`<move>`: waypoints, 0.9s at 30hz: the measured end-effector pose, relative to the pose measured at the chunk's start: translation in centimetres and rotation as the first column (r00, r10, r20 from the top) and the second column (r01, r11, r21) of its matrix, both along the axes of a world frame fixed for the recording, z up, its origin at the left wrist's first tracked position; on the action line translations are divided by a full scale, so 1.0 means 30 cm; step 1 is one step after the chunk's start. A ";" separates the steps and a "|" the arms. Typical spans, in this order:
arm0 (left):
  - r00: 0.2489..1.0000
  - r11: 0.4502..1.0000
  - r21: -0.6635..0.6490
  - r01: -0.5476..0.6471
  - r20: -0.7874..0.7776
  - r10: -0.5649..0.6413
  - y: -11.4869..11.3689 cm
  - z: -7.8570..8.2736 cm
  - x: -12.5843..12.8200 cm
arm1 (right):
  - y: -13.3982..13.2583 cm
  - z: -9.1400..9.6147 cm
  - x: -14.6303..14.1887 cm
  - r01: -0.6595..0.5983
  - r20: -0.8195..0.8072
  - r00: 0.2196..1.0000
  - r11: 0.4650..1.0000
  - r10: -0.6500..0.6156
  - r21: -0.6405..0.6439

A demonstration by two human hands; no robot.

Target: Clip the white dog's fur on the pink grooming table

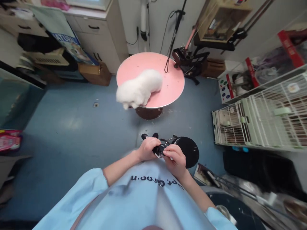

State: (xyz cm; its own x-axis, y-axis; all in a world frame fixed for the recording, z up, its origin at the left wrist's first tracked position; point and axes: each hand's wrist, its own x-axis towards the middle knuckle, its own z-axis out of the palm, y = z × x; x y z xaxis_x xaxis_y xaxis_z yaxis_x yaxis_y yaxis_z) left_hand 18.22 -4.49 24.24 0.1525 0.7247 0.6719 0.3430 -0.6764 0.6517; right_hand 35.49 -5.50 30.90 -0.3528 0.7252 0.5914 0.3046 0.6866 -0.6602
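Note:
In front of my waist, my left hand [149,149] is closed around a black handheld device [161,149] that looks like a hair clipper. My right hand [176,156] meets it from the other side, its thumb and fingers pinching the device's end. Fingers cover much of the device, so its exact shape is partly hidden. Beyond both hands, a fluffy white dog [140,87] lies on a round pink grooming table [171,91], its head at the table's near left edge. Neither hand touches the dog.
A round black stool [188,151] stands just right of my hands. White wire cages [263,118] line the right side. A black stand arm with a loop [176,30] rises behind the table. Cabinets [96,35] and a cardboard box [96,73] stand back left.

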 end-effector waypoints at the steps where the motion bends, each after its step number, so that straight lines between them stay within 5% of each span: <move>1: 1.000 1.000 0.003 -0.016 -0.003 0.016 0.026 -0.001 0.000 | 0.042 0.000 -0.002 -0.030 0.004 1.000 1.000 0.030 -0.004; 16: 0.964 0.961 0.073 -0.267 0.030 0.265 0.427 0.043 0.030 | 0.557 0.064 0.026 -0.275 0.075 0.959 0.961 0.272 0.034; 23: 0.941 0.942 0.047 -0.333 0.085 0.328 0.482 0.040 0.008 | 0.633 0.039 -0.018 -0.334 0.108 0.937 0.942 0.331 0.016; 27: 0.953 0.956 0.019 -0.292 0.092 0.289 0.504 0.037 -0.054 | 0.612 0.028 -0.065 -0.230 0.233 0.948 0.972 0.215 0.038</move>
State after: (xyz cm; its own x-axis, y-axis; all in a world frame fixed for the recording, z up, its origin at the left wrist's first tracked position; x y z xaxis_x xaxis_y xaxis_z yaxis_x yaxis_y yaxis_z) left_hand 16.60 10.64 25.35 -0.1219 0.7070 0.6966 0.4703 -0.5769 0.6678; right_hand 33.53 12.87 31.73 -0.6305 0.5763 0.5199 0.2754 0.7924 -0.5443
